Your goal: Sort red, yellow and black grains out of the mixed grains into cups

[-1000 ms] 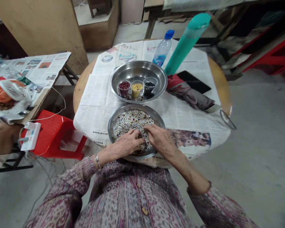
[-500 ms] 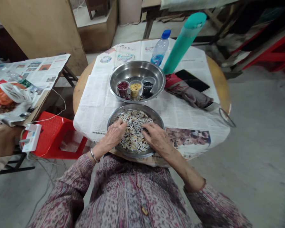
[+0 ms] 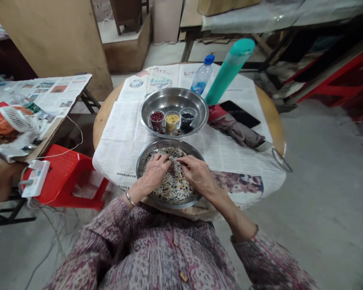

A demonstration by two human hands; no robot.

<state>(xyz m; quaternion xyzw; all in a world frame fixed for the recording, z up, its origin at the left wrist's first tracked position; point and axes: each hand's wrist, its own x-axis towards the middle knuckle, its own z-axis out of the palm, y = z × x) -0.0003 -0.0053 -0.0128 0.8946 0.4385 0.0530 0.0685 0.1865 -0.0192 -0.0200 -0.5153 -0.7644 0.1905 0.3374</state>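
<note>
A shallow steel basin (image 3: 140, 155) near the table's front edge holds a mix of white grains (image 3: 172, 193) with dark, red and yellow bits. My left hand (image 3: 157, 171) is over the left side of this mix, fingers bent down onto the grains and slightly apart. From the right, my right hand (image 3: 198, 173) reaches in, with fingers stretched toward the left hand and thumb apart. The fingertips of both hands are partly hidden. Behind, a larger steel basin (image 3: 174, 96) contains clear cups of red beans (image 3: 156, 117), yellow grains (image 3: 172, 119) and black beans (image 3: 186, 117).
A blue-capped bottle (image 3: 202, 76), a teal cylinder (image 3: 230, 72), a black phone-like slab (image 3: 240, 113) and a folded umbrella (image 3: 238, 129) occupy the newspaper-covered round table (image 3: 109, 141). At left are a red stool (image 3: 66, 173), a power strip (image 3: 36, 179) and a small white fan (image 3: 16, 119).
My hands have moved closer together over the grains, toward the basin's far side. The camera view has tilted up a little, so the table sits lower in the picture.
</note>
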